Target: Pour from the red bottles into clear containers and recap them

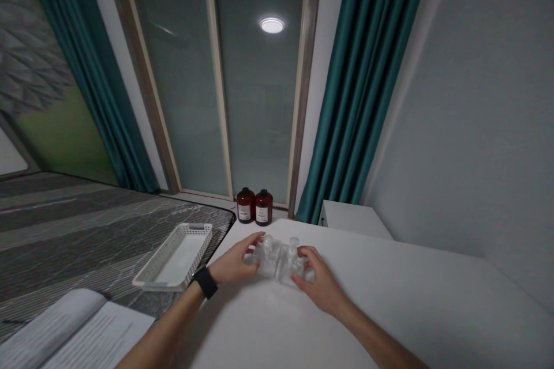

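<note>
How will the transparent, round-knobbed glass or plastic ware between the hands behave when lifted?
The transparent ware is probably stiff: its round knobs stand upright. Its smooth, glinting surface may slip under the fingers. It might be fragile if glass, though its blurred, see-through look leaves that unclear.

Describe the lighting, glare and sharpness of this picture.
Head view: dim overall, with a bright round light showing on the glass door; a soft shadow on the white table beside the left forearm; the clear objects between the left hand and right hand look hazy; the open book's print is unreadable.
</note>
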### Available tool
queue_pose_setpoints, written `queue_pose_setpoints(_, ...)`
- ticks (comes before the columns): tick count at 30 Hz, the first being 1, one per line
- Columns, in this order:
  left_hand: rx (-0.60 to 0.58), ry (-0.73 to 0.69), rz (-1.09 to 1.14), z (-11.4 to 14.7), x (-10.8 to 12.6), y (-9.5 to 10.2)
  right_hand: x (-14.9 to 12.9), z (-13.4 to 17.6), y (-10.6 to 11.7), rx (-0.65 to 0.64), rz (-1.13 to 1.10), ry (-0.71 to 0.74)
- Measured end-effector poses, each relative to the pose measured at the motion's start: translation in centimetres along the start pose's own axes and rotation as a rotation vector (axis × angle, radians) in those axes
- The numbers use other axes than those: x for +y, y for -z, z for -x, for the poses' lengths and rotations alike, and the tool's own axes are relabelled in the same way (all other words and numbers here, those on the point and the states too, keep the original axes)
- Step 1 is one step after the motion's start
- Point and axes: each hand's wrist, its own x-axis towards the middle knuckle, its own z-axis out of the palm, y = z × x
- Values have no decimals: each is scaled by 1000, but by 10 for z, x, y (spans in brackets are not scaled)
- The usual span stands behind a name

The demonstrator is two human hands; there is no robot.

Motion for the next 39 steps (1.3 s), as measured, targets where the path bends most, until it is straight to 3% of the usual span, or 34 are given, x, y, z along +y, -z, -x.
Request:
queue_pose_setpoints(8, 172, 173, 26, 3, -41, 19, 8, -46, -45, -19, -18, 23)
queue_pose_setpoints(17, 413, 134, -81, 7, -83, 24, 18, -83, -78, -15, 12, 114)
queue_pose_setpoints(26, 513, 210, -232, 11, -87, 30, 29, -104, -106, 10, 26, 126)
queue_pose_setpoints(39, 530, 250, -320, 9, -94, 23, 45, -101, -106, -20, 158, 133)
